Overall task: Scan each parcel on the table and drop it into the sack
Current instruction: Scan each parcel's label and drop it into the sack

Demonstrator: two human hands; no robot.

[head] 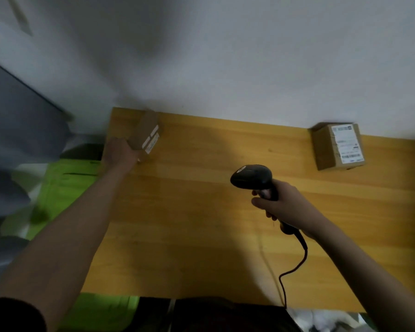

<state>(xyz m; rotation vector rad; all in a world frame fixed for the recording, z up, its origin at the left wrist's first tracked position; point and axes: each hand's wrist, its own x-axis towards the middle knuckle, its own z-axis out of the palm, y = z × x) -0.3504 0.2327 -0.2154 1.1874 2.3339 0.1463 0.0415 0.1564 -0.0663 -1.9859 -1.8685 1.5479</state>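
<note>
The tabletop [201,212] fills the middle and lower frame, with a green sack [65,185] just off its left edge at centre left. Two parcels lie on it: the right box [338,146] at upper right against the wall, label up, and the left box [144,135] at the upper left corner of the tabletop. The left hand [119,152] grips the left box at its near end, fingers wrapped round it, though motion blur hides exactly how. That box appears tilted, its long axis running from lower left to upper right of the frame, its white label [151,140] along the right-hand face, turned toward frame centre. The right hand [283,207] is wrapped tight round the handle of the scanner [252,176] at centre right, its head pointing toward the left of the frame, cable [295,267] trailing to the lower edge. The step in hand looks to be scanning the left box. To do it well, the label should be turned squarely toward the scanner head and held steady rather than swung, since the blur suggests movement; the scanner should aim along the label's bars. The sack lying just beside that corner makes the drop a short move left once the read is got.
</note>
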